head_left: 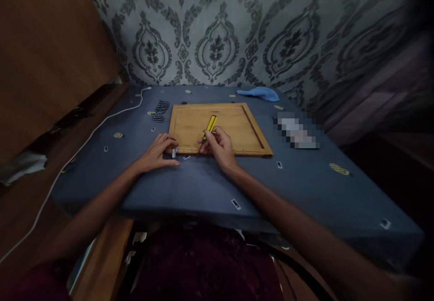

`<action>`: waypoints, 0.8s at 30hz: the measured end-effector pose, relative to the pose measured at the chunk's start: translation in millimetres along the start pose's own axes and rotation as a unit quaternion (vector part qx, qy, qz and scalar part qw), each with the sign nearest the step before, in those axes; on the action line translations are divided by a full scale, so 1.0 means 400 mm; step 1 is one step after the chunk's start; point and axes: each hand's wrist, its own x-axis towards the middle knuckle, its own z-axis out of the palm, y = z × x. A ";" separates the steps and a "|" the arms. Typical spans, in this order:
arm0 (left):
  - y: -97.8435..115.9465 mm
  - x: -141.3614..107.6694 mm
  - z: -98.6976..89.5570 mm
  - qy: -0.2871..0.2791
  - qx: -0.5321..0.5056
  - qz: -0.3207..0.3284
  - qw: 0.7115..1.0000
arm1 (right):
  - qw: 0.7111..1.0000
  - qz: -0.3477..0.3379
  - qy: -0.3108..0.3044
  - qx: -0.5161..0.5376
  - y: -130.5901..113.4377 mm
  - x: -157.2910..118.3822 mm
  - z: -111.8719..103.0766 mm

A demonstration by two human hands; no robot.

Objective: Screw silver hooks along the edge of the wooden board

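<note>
A shallow wooden panel with a raised frame [213, 106] lies flat on the blue cloth. My right hand [219, 146] grips a yellow and black screwdriver [210, 123], tilted, its thin shaft pointing down at the panel's near edge. My left hand [158, 152] lies by the near left corner, fingers stretched over the frame and thumb apart on the cloth. Between that thumb and index finger is a small shiny metal piece [174, 152], perhaps a hinge, against the frame's edge. Whether the fingers press on it I cannot tell. Small dark holes or screws dot the near edge.
Several dark, looped small pieces [160, 110] lie left of the panel. A blue cloth [259, 93] is at the back right, and a blurred-out flat object [296, 131] at the right. A white cable [98, 122] runs down the left side. A patterned curtain [217, 43] hangs behind.
</note>
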 end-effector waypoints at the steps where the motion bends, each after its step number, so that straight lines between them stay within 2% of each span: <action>1: -0.001 -0.001 -0.001 -0.001 -0.001 0.002 1.000 | 1.000 -0.002 -0.002 -0.002 0.002 0.002 0.000; 11: -0.016 -0.005 -0.008 -0.005 -0.032 -0.010 0.999 | 0.999 -0.039 -0.022 -0.009 0.007 0.009 -0.002; 24: -0.040 -0.002 -0.001 0.005 -0.081 -0.018 0.997 | 0.997 -0.055 -0.051 -0.003 0.001 -0.001 0.006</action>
